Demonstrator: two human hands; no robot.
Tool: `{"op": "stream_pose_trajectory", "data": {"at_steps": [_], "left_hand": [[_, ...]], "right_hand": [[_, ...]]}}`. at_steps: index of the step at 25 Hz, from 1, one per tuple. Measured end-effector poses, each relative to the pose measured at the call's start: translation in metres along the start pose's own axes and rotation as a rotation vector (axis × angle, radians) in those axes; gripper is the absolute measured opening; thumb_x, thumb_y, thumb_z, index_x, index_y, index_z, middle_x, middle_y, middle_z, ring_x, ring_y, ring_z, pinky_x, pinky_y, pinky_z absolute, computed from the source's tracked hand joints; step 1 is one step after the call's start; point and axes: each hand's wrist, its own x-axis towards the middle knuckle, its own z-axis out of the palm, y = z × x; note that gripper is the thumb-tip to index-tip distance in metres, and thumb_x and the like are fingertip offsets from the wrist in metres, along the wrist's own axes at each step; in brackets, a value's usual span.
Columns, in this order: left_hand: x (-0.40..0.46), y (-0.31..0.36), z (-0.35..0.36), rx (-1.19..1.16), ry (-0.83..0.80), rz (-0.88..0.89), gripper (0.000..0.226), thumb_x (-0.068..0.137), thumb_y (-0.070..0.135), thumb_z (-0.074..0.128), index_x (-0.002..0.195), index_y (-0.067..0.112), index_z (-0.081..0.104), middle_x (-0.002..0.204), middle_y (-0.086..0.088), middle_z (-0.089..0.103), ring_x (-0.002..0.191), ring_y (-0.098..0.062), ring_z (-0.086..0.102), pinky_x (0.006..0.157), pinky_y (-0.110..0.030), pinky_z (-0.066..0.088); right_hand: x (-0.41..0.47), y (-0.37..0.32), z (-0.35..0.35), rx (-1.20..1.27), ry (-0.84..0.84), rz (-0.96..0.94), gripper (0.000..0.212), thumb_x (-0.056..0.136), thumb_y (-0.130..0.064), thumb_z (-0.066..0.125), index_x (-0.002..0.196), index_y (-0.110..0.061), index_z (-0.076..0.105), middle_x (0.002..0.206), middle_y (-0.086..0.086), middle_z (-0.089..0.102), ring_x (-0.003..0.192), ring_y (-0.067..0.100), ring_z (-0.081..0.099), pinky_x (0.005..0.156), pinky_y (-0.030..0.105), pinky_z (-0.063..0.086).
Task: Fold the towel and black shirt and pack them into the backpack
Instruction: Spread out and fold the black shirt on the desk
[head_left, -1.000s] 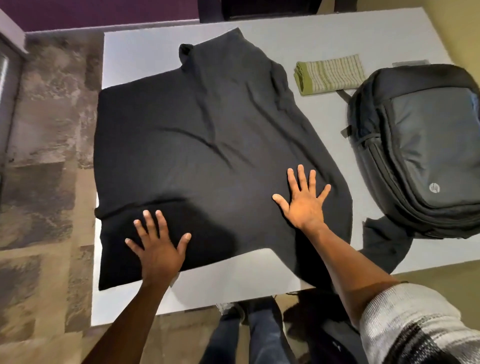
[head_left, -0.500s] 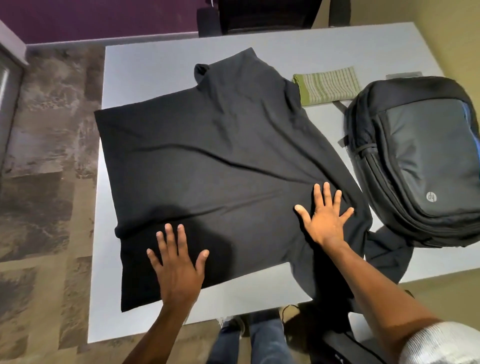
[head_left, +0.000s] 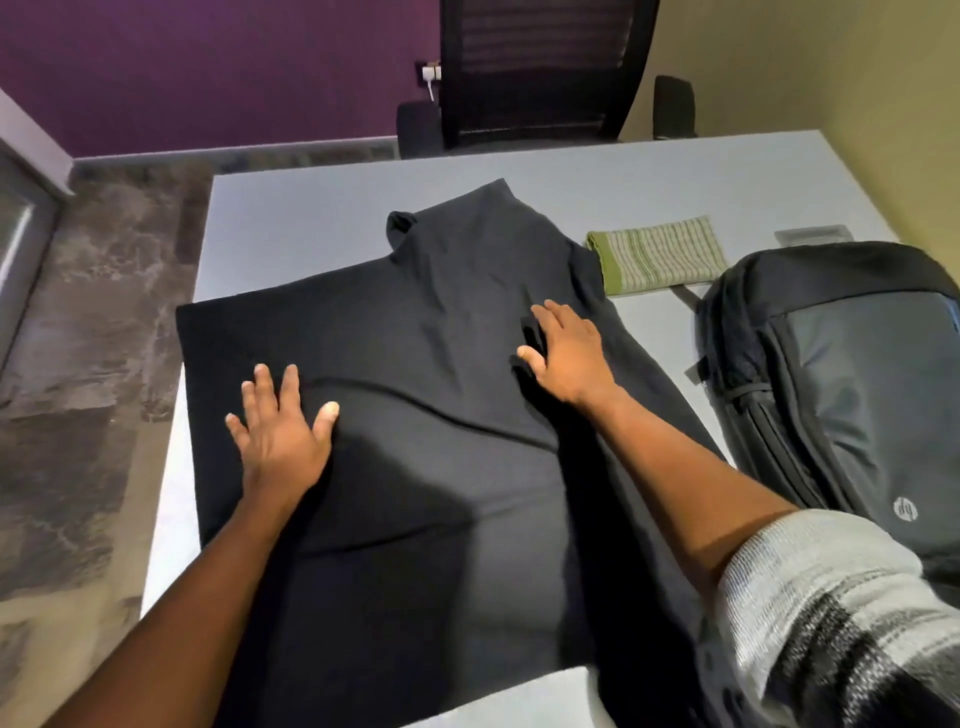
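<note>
My left hand (head_left: 280, 431) and right hand (head_left: 566, 353): flat, fingers spread, gripping nothing, on black shirt (head_left: 415, 415). Shirt's long axis 6–12 o'clock. Folded towel (head_left: 657, 254) at 1 o'clock, backpack (head_left: 841, 384) at 3; right hand nearer.

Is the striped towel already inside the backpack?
No, the folded towel lies on the table beside the closed backpack, past the black shirt.

Both arms are extended forward, palms pressed flat. The left hand (head_left: 280, 431) is spread wide at 9 o'clock, thumb angled toward 3 o'clock; the right hand (head_left: 566, 353) is laid at 1 o'clock, its fingers curled slightly toward 10 o'clock.
</note>
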Motion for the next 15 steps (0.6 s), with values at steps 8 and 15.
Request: {"op": "stream_pose_trajectory", "data": {"at_steps": [8, 15], "left_hand": [[0.089, -0.009, 0.012, 0.097, -0.075, -0.078, 0.08, 0.095, 0.068, 0.029, 0.159, 0.024, 0.011, 0.166, -0.015, -0.001, 0.153, -0.036, -0.002, 0.118, -0.064, 0.001], [0.137, -0.005, 0.02, 0.101, -0.11, -0.095, 0.086, 0.092, 0.071, 0.034, 0.16, 0.029, 0.002, 0.166, -0.011, -0.012, 0.151, -0.037, -0.015, 0.117, -0.064, -0.007]], "right_hand": [[0.094, -0.007, 0.014, -0.103, -0.112, -0.064, 0.072, 0.094, -0.069, 0.04, 0.157, -0.036, 0.024, 0.168, 0.001, 0.007, 0.154, 0.035, 0.0, 0.119, 0.061, 0.0], [0.12, 0.022, 0.03, -0.127, -0.08, 0.117, 0.077, 0.088, -0.083, 0.022, 0.155, -0.051, 0.003, 0.168, -0.008, -0.007, 0.152, 0.031, -0.018, 0.115, 0.068, -0.004]]}}
